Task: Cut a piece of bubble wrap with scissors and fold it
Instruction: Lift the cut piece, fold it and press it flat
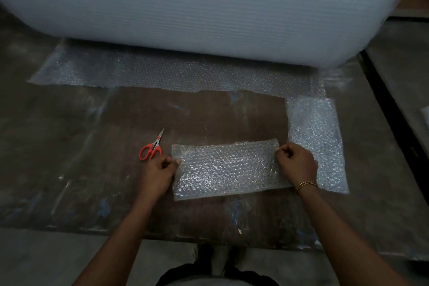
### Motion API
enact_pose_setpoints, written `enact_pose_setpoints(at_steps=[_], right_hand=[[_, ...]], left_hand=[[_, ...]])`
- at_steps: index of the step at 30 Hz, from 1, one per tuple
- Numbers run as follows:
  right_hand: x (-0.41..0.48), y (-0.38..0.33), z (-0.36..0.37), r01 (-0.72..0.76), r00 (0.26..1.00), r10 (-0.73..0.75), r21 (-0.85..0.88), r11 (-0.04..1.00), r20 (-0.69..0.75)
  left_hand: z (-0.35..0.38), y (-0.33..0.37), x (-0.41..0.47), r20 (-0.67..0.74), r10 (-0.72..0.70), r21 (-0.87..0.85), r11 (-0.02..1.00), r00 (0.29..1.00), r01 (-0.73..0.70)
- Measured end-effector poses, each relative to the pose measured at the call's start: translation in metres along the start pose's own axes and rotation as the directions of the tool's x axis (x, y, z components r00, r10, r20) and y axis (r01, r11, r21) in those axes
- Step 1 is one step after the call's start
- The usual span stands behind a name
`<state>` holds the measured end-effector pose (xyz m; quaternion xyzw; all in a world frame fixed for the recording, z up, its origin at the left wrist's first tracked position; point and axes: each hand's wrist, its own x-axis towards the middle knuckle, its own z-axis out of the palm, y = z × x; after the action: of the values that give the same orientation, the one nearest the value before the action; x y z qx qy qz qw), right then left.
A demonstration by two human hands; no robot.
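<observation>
Both hands: left hand pinches the cut piece at its left end, right hand its right end
Long axis: left to right, between the hands (equally near)
Scissors: lying free, just beyond left hand
Containers: none seen

1 scissors, 1 roll, 2 hands

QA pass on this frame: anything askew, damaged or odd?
Nothing serious. The sheet off the roll has a jagged, stepped cut edge, and a strip still hangs from its right end. The scissors lie shut, left of the piece pinched by left hand and right hand.
</observation>
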<state>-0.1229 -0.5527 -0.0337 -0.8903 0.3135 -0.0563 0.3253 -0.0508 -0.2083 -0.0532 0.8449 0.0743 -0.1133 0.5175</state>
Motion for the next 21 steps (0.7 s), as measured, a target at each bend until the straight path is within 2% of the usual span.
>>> enact_pose_setpoints(at_steps=[9,16,21], right_hand=[[-0.001,0.002,0.0,-0.01,1.0,0.01,-0.01,1.0,-0.006],[-0.003,0.003,-0.004,0.015,0.999,-0.014,0.034,0.999,-0.032],[0.001,0.007,-0.001,0.008,1.0,-0.008,-0.034,0.999,-0.003]], left_hand=[[-0.004,-0.009,0.001,0.029,-0.074,-0.021,0.997,0.997,0.074],[-0.006,-0.004,-0.005,0.033,-0.065,-0.022,0.998,0.997,0.066],[-0.004,-0.001,-0.009,0.069,-0.116,0.009,0.993,0.991,0.116]])
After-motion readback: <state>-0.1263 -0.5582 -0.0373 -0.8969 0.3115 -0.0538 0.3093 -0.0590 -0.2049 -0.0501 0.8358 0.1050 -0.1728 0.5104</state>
